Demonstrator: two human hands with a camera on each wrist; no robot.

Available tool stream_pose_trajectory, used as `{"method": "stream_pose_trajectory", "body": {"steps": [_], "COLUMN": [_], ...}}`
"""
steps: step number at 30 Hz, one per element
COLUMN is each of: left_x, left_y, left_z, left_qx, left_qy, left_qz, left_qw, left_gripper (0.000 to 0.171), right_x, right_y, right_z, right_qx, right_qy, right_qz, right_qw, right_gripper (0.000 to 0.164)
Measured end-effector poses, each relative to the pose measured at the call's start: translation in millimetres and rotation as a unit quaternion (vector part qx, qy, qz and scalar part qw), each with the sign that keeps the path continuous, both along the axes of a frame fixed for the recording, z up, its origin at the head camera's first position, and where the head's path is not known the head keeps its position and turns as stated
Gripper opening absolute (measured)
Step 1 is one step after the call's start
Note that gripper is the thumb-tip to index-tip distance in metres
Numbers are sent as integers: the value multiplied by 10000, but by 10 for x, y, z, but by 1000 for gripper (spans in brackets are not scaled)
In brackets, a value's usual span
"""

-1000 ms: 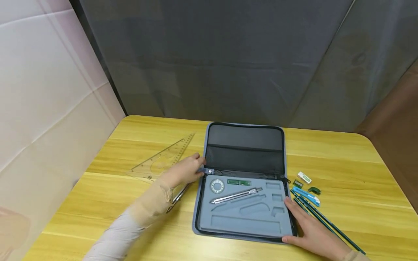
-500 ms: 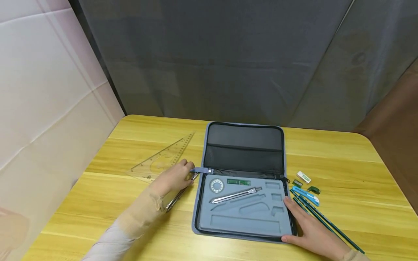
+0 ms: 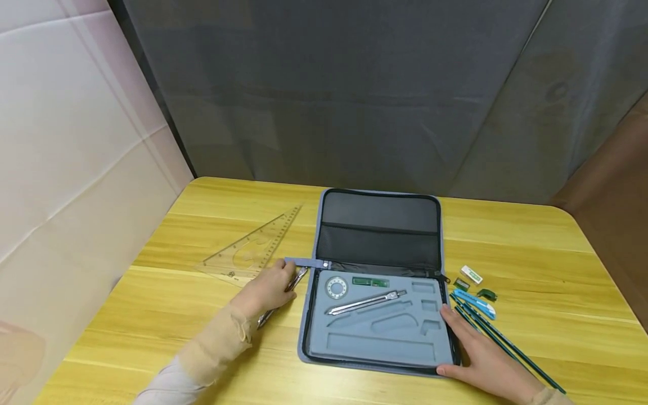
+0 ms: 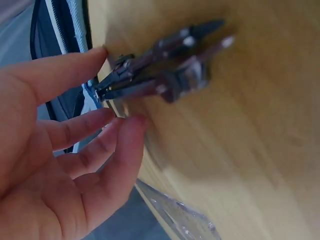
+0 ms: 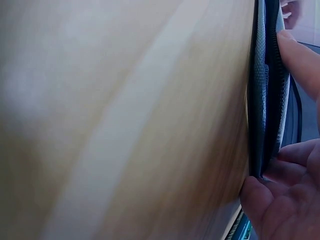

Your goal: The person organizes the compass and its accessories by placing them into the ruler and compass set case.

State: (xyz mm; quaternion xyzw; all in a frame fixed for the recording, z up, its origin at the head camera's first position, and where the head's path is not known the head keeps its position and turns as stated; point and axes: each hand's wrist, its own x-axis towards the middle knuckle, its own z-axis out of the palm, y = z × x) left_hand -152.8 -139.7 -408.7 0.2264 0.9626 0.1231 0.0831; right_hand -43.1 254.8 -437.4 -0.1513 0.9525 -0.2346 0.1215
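Observation:
My left hand (image 3: 272, 287) is at a metal compass (image 3: 301, 277) lying on the table left of the case. In the left wrist view, its hinge end lies between my thumb (image 4: 92, 59) and loosely bent fingers, with a gap between them. A blue strap (image 3: 306, 262) extends leftward from the case, just past my fingertips. My right hand (image 3: 481, 354) holds the near right corner of the open zippered case (image 3: 374, 370), thumb at the front edge, fingers along the side. In its grey tray (image 3: 364, 329) are another silver compass (image 3: 367, 302), a round dial (image 3: 336, 288) and a green box (image 3: 370, 282).
A clear set square (image 3: 253, 247) lies left of the case. To its right are a white eraser (image 3: 472, 274), a sharpener (image 3: 462, 284), a small green item (image 3: 487, 295), a blue cutter (image 3: 476, 304) and several dark green pencils (image 3: 521, 351). Several tray recesses hold nothing.
My left hand has let go of the blue strap and drawn back left and nearer, down to the compass. The strap now points left. My right hand and the case have stayed put.

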Motion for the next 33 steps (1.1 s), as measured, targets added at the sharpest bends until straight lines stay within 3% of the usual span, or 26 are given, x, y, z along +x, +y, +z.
{"method": "stream_pose_trajectory", "body": {"steps": [7,22,33], "left_x": [23,45,60], "left_y": [26,35,29], "left_z": [-24,-50,-54], "left_qx": [-18,21,39], "left_qy": [373,945,854], "left_qz": [-11,-245,-194], "left_qw": [9993,9952,9962], "left_gripper": [22,20,17], "right_x": [-7,1,-2], "right_y": [3,9,0], "right_z": [10,-4,-4], "right_qx": [-2,-11,-65], "right_qy": [-21,12,54], "right_qz": [-9,-15,-4], "right_qw": [10000,10000,10000], "right_gripper": [97,96,96]}}
